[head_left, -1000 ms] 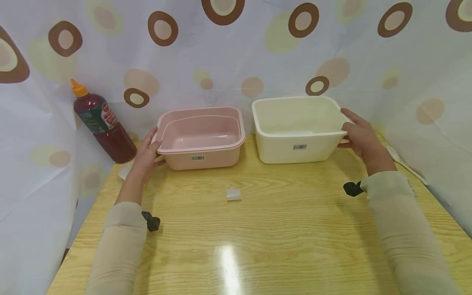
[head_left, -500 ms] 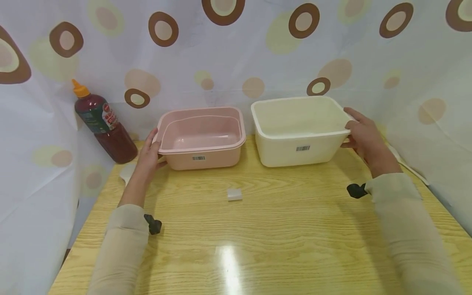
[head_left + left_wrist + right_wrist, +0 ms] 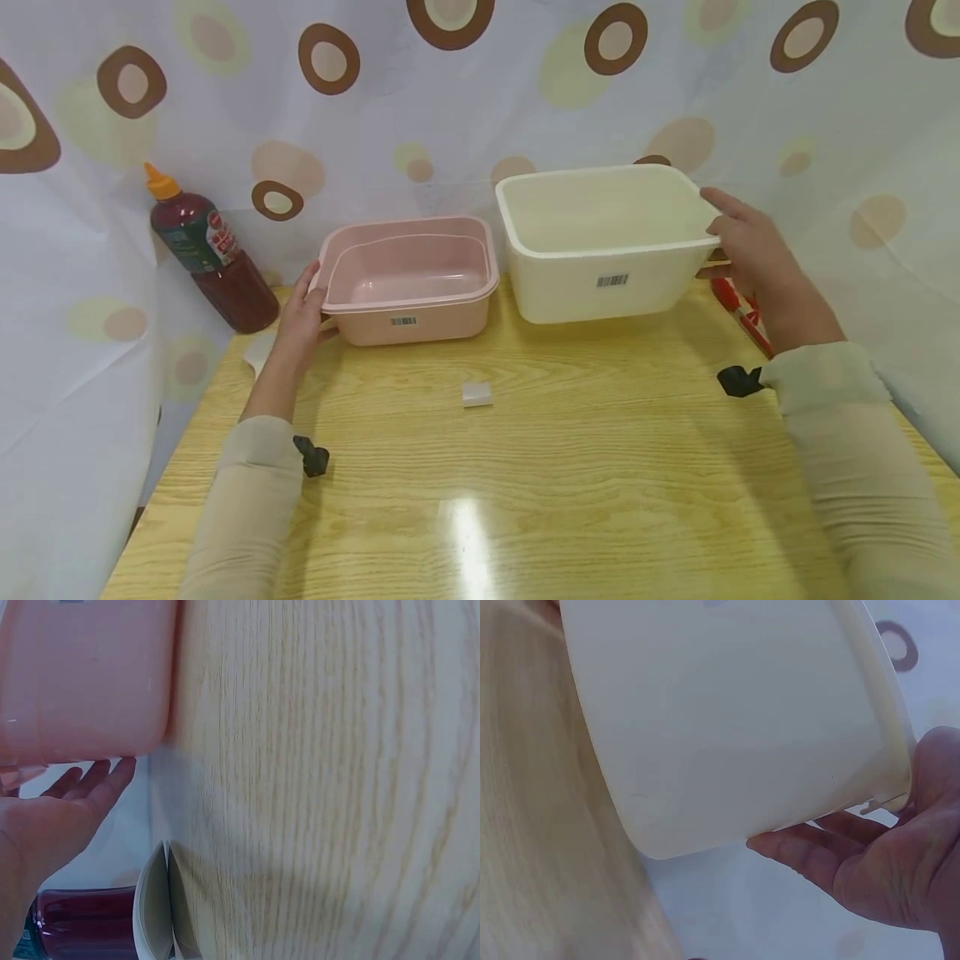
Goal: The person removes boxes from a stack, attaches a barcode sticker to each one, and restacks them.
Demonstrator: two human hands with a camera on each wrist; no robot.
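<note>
At the pink plastic basin (image 3: 408, 321), my left hand (image 3: 302, 312) holds the left end, thumb over the rim and fingers underneath. In the left wrist view the fingers (image 3: 97, 780) touch the basin's end wall. My right hand (image 3: 757, 250) grips the right rim of a cream plastic basin (image 3: 600, 283). This basin is raised, its right end out from the wall, its base above the table. The right wrist view shows the fingertips (image 3: 795, 851) against its underside edge. Both basins look empty inside and carry a barcode sticker on the front.
A sauce bottle (image 3: 213, 250) with an orange cap leans at the left back corner. Near it lies a white spoon (image 3: 257, 352), partly behind my forearm. A small whitish piece (image 3: 476, 394) lies mid-table. Red-and-white items (image 3: 742, 315) lie beside my right hand. A patterned curtain (image 3: 450, 108) stands behind.
My right hand has lifted the cream basin up from the table and shifted it slightly left. Red items have come into view beneath that hand. The left hand and pink basin stay put.
</note>
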